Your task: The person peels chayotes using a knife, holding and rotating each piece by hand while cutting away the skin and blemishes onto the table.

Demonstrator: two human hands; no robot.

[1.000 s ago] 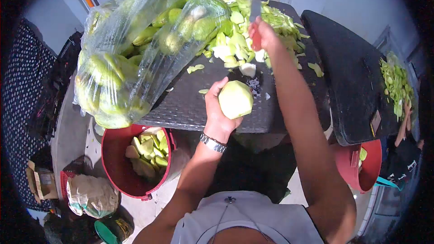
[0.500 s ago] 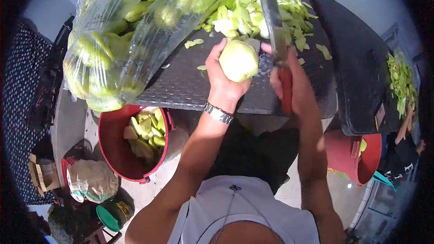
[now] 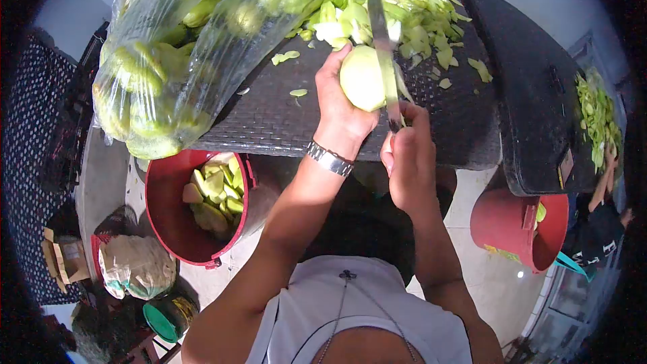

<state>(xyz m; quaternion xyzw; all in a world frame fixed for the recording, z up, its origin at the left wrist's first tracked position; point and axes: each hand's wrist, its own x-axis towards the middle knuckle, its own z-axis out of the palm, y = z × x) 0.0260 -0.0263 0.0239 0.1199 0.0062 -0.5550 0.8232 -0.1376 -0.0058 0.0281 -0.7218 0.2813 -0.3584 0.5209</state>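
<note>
- left hand clamped around the pale peeled fruit, above the table
- right hand gripping the knife, held along the fruit's side: seemingly paring
- next stroke calls for steady holding

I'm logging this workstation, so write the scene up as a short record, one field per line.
Left hand: gripping a pale green fruit
Right hand: gripping a knife, blade across the fruit's right side
Table: dark, woven-textured
Peelings: heaped toward the table's far side
Plastic bag: clear, holding green fruits, on the table's left
Left bucket: red, below the table, holding cut pieces
</note>
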